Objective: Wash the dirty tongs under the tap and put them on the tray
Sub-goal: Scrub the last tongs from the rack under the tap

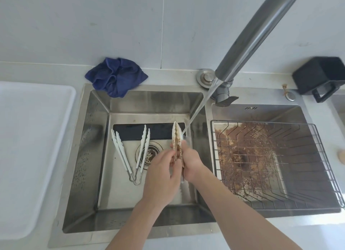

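A pair of white tongs (177, 137) smeared with brown dirt stands nearly upright over the left sink basin (89, 156). My left hand (162, 177) and my right hand (190, 160) both grip its lower half. Water from the steel tap (257, 33) streams down onto the tongs' upper part. Two more pairs of white tongs lie on the basin floor: one (121, 152) at the left, another (142, 151) across the drain. The white tray (33, 156) sits on the counter at the far left.
A blue cloth (115, 76) hangs over the sink's back rim. The right basin holds a black wire rack (280, 156) and is stained brown. A black mug-like container (321, 76) stands at the back right.
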